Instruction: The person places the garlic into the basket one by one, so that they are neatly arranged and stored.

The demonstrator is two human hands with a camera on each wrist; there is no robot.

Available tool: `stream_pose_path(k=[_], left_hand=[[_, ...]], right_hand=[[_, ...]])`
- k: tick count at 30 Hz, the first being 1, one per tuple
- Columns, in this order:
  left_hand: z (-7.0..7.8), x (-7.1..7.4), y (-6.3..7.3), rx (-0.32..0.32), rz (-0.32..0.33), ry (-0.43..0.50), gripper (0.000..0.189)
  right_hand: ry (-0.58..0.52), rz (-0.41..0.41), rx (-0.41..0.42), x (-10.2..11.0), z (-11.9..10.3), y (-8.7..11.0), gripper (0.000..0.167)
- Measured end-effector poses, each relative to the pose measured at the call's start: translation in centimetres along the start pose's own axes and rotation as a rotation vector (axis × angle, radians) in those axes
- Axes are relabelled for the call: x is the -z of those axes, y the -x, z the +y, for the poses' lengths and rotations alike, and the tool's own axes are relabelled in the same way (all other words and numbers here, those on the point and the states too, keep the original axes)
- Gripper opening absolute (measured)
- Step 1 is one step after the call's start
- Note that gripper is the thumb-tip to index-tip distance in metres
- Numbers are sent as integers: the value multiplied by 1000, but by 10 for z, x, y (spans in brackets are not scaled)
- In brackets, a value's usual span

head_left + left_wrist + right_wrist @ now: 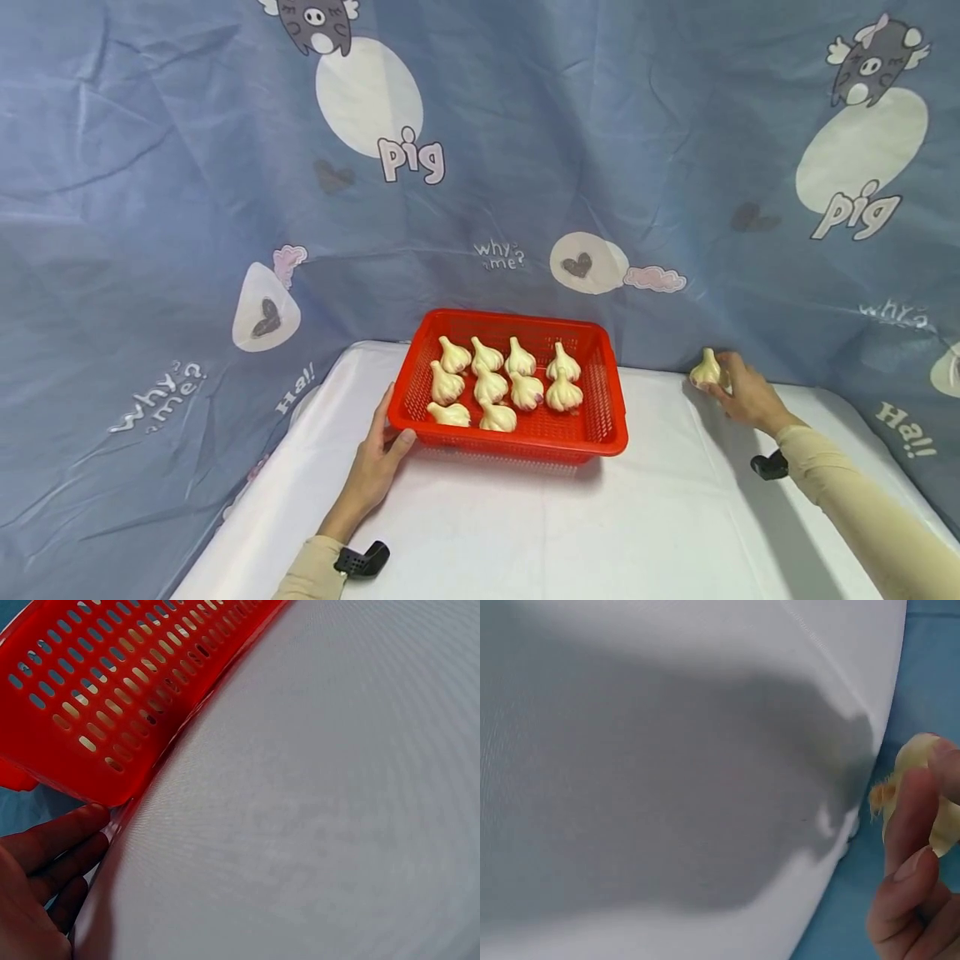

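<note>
Toward the back right of the table, my right hand [750,398] pinches a garlic bulb [707,370] between thumb and fingers. The right wrist view shows this bulb [911,756] held off the cloth, its tuft of roots exposed and part of it hidden by the fingers. A red plastic basket [517,447] with slotted walls stands at the table's back middle. Several pale garlic bulbs [491,386] lie inside it in rough rows. My left hand [375,462] holds the basket's front left corner, thumb at the front rim and fingers along the left side.
White cloth [570,533] covers the table. A blue printed curtain [495,167] hangs right behind the table's back edge and along both sides. Black wrist cameras [363,560] are strapped to both arms.
</note>
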State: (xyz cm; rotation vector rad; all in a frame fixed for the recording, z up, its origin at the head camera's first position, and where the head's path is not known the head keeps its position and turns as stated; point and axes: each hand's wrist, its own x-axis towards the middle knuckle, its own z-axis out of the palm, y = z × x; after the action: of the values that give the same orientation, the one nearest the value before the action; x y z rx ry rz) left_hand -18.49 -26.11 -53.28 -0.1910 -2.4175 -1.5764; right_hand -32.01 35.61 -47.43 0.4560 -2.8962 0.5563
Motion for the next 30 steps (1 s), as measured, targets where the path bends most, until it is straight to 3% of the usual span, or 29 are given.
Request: stream_pose_path(k=[9,14,21,30], left_hand=[[-1,-1,-4,13,-3,-22,82],[-1,-1,-3,25,-8,-14,81],[1,-1,-2,10,-6,-14,81],[-1,-2,-2,9,-5,-24,81]], right_hand=[[-69,-75,50,20,-26,-11,61],[-95,-113,61,32,-50,-15,63],[-219,-151,47,49,-86,-25,62],[-300,-174,99,59,-123,-40,60]])
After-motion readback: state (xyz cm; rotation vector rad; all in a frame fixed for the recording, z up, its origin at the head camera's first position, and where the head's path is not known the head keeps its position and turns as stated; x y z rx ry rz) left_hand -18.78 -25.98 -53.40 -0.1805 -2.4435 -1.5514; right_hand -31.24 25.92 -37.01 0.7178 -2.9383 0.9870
